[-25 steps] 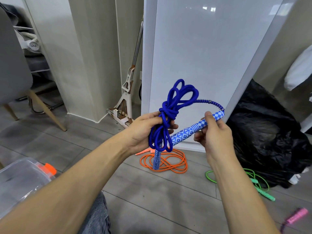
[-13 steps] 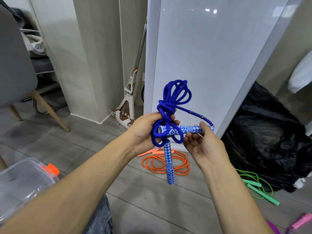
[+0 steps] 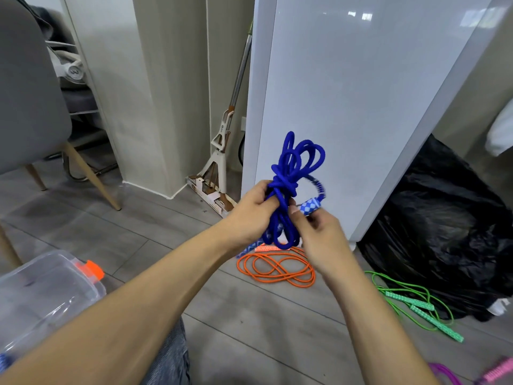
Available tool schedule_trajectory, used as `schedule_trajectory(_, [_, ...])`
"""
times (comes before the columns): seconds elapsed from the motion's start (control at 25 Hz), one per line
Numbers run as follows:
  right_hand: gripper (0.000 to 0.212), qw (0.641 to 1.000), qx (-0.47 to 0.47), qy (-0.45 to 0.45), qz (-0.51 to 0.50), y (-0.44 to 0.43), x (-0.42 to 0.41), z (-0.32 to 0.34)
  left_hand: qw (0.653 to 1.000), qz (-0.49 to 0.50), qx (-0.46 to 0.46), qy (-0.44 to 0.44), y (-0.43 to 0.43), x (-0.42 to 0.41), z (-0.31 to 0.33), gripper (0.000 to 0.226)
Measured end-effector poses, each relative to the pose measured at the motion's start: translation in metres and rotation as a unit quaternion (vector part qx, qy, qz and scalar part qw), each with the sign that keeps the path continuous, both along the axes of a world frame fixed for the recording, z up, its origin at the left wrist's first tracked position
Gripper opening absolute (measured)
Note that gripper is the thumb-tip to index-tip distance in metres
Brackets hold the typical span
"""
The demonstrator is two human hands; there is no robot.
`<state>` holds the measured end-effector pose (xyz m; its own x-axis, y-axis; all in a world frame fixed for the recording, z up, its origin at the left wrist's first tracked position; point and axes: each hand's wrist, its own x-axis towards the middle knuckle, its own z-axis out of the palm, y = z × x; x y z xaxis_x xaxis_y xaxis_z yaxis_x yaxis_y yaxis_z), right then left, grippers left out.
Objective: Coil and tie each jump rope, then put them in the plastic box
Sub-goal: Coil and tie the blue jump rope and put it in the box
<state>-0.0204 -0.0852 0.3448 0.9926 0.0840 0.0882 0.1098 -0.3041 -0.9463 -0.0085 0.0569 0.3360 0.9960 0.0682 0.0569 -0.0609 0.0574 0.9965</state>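
Here, a blue jump rope, coiled into a bundle, is held in mid-air; the left hand grips its middle while the right hand pinches its checked handle, seemingly tucking it through to tie off. Next, the knot needs pulling snug. Below the bundle lies an orange rope; the plastic box sits to its lower left. No writing is readable.

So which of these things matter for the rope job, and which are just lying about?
Job: blue jump rope, gripped by left hand and right hand; orange rope, green rope and pink-handled rope on the floor; plastic box.
Lying about: mop, black bag, chair.
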Motion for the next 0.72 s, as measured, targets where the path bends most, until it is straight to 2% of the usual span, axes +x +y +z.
schedule_trajectory(0.08, [0.026, 0.998, -0.062, 0.026, 0.001, 0.004, -0.001, -0.003, 0.999, 0.018, -0.042, 0.017, -0.009, 0.001, -0.001, 0.020])
schedule_trajectory(0.16, [0.014, 0.998, -0.030, 0.048, -0.012, 0.006, -0.003, 0.001, 0.992, 0.046, -0.114, 0.039, -0.013, 0.001, 0.001, 0.020])
schedule_trajectory(0.4, [0.032, 0.992, -0.063, 0.109, 0.010, 0.012, -0.010, -0.002, 0.960, 0.140, -0.234, 0.063, -0.003, 0.009, 0.008, 0.016])
schedule_trajectory(0.56, [0.056, 0.992, -0.108, 0.055, -0.031, 0.026, -0.025, -0.004, 0.938, 0.165, -0.292, 0.092, 0.003, 0.008, 0.009, 0.022])
schedule_trajectory(0.64, [0.058, 0.996, -0.077, 0.019, -0.034, 0.036, -0.030, -0.009, 0.931, 0.138, -0.321, 0.103, 0.008, 0.007, 0.012, 0.018])
schedule_trajectory(0.72, [0.067, 0.998, -0.047, 0.030, -0.034, 0.039, -0.024, -0.013, 0.936, 0.131, -0.312, 0.097, 0.010, 0.007, 0.014, 0.010])
